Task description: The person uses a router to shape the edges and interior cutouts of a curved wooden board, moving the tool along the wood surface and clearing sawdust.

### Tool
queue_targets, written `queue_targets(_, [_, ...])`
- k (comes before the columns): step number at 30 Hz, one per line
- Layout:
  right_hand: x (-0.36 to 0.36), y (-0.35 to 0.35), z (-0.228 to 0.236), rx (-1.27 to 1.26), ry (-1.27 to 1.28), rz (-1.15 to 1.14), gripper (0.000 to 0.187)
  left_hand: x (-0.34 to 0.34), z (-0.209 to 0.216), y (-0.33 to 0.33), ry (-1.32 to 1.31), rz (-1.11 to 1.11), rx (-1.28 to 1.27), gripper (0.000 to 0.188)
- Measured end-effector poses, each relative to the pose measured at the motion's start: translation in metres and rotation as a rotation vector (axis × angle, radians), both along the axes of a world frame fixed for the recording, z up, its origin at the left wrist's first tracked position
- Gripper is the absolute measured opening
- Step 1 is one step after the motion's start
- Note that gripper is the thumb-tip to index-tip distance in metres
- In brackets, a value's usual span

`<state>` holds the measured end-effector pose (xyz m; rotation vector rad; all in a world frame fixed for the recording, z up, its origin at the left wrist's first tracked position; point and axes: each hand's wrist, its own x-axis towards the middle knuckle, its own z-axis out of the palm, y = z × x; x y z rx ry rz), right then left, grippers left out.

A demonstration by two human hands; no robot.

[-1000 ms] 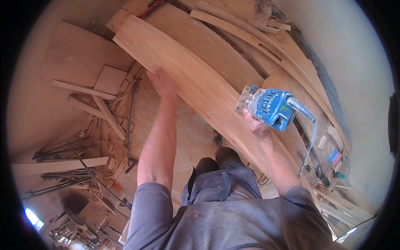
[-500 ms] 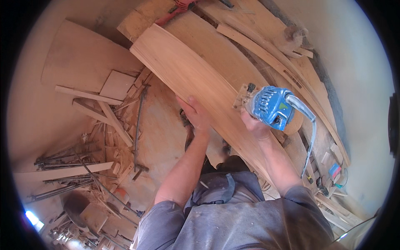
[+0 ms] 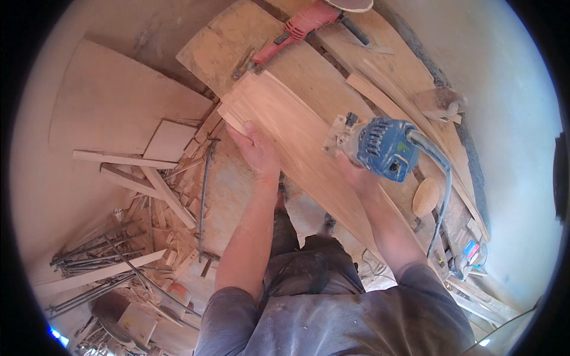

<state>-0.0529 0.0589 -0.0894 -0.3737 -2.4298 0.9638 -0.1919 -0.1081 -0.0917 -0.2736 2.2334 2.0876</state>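
Observation:
A long pale wooden board (image 3: pixel 297 130) lies slantwise across the bench in front of me, its near end running toward my body. My left hand (image 3: pixel 257 151) grips the board's left edge near the far end, with the thumb on top and the other fingers partly hidden. My right hand (image 3: pixel 358 177) is closed round the lower part of a blue trim router (image 3: pixel 387 148), and the router hides some of the fingers. The router is tilted, its dusty base (image 3: pixel 337 135) over the board. A grey-blue cord (image 3: pixel 442 196) hangs from it on the right.
A red angle grinder or polisher (image 3: pixel 301 25) lies beyond the board's far end. Curved wooden strips (image 3: pixel 409 113) and an oval wooden piece (image 3: pixel 426 197) are on the right. On the left, metal clamps (image 3: pixel 98 249), a leaning panel (image 3: pixel 119 107) and offcuts (image 3: pixel 172 202) crowd the floor.
My left hand has moved forward along the board's edge toward its far end. The router has shifted slightly left, over the board. The view has tilted, and more of the red tool shows.

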Motion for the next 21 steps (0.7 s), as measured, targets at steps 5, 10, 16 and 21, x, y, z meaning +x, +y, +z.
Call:
queue_targets(5, [-0.068,-0.02,0.009,-0.242,-0.034,-0.068,0.042,-0.017,-0.006,-0.004,-0.017,0.009,-0.139,0.064])
queue_targets(10, [-0.149,-0.044,0.039,-0.225,0.038,-0.046,0.041,-0.015,-0.005,-0.007,0.008,-0.003,-0.081,0.068])
queue_targets(16, [-0.254,-0.048,0.025,-0.265,0.228,-0.014,0.05,-0.012,-0.001,0.003,-0.043,0.023,-0.046,0.067])
queue_targets(21, [-0.287,-0.073,0.044,-0.317,0.433,-0.089,0.061,-0.012,-0.001,0.0,0.025,0.008,-0.05,0.066])
